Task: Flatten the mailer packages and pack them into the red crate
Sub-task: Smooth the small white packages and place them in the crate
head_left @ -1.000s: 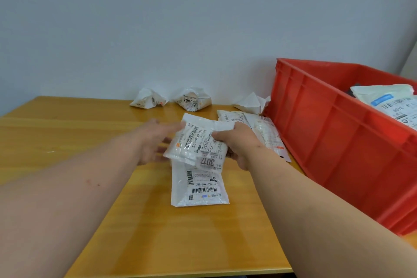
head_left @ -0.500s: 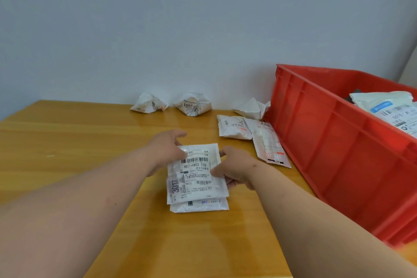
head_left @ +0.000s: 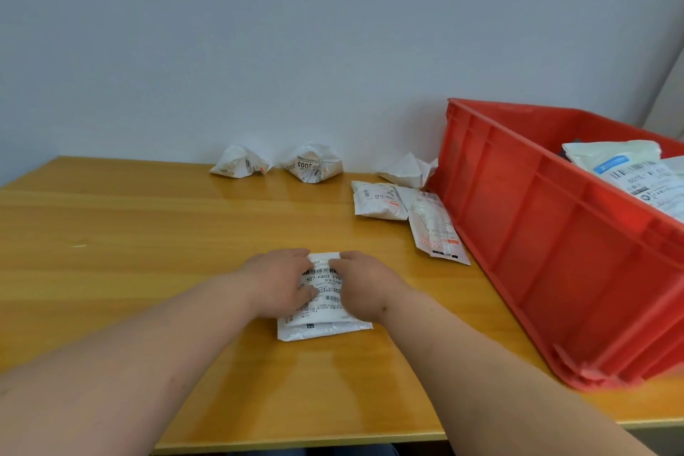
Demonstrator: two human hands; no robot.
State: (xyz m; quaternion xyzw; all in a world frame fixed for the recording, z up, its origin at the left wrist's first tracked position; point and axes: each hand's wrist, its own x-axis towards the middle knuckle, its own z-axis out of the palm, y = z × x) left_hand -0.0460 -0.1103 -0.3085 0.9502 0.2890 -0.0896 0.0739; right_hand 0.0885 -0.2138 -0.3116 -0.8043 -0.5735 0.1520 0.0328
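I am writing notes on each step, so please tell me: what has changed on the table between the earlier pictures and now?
The labelled mailer, held up in both hands a second ago, was laid on the mailer below it. The left hand and right hand let go of its edges and now press flat on top. The red crate, the crumpled mailers by the wall and the two flat mailers beside the crate stayed put.

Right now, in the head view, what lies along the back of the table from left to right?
Crumpled mailer → crumpled mailer marked 2003 → flat mailer → long flat mailer → red crate.
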